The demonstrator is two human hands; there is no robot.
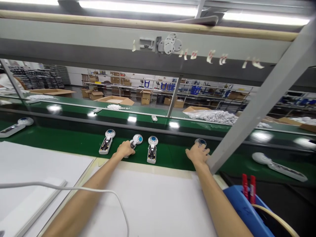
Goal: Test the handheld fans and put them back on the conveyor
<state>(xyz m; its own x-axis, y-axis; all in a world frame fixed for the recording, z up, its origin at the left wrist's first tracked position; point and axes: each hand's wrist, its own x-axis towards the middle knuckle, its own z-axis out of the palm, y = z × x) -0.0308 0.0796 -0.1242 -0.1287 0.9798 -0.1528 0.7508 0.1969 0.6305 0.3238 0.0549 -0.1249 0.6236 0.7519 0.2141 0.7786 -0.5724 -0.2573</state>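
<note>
- First unit (17, 127): left edge, on the green belt (74, 140); handle end perhaps cut off.
- Cable (81, 189): lower left, crossing before the left forearm.
- Second unit (107, 141): left of centre, open side up, untouched.
- Left hand (125, 149): centre, fingers curled around the handle of the third unit (137, 139); fingertips and most of the handle hidden. Step in hand, as judged: handling two units at once on the belt.
- Fourth unit (152, 149): centre, between the hands, circuitry exposed.
- Right hand (198, 153): right of centre, fingers apart over the fifth unit (201, 142), mostly covered; grip cannot be told. Next move, as judged, calls for a secure hold here, clear of the post (251, 115).
- Bin (238, 200): lower right, holding markers (252, 189); cut off below.
- Sixth unit (278, 166): right, lying slantwise.
</note>
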